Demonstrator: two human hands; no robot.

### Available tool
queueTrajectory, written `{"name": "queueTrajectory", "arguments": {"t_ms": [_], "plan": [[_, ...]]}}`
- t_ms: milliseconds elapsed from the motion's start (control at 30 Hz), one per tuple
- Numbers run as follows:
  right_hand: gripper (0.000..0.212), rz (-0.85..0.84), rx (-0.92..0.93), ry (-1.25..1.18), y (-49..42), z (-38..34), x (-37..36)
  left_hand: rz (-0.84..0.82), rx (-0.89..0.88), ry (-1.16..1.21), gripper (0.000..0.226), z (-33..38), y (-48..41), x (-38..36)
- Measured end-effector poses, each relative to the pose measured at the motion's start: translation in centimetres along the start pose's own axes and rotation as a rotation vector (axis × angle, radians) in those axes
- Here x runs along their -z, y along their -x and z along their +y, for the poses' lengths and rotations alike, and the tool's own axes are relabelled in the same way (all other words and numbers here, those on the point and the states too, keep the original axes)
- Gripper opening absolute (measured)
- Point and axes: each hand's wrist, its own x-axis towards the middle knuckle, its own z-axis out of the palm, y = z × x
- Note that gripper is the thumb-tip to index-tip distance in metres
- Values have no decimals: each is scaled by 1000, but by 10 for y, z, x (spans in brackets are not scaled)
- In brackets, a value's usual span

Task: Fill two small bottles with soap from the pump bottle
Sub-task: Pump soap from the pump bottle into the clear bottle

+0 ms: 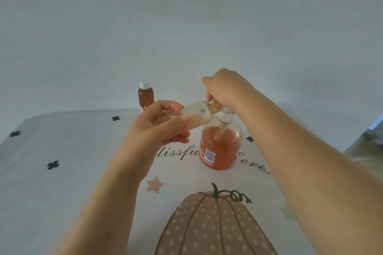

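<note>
Pumping slowly is advised, small bottle (196,117) gripped by left hand (157,128), pump head (227,114) clasped by right hand (226,87)

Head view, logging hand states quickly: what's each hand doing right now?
Left hand: holds the small bottle, tilted, mouth at the pump head.
Right hand: fingers curled over the pump head of the pump bottle.
</note>
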Motion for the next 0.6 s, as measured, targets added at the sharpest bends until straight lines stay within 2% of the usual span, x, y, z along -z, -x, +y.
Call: {"name": "queueTrajectory", "arguments": {"t_ms": [600], "plan": [[41,-26,21,-36,3,-5,13,3,-42,18,27,0,4,-6]]}}
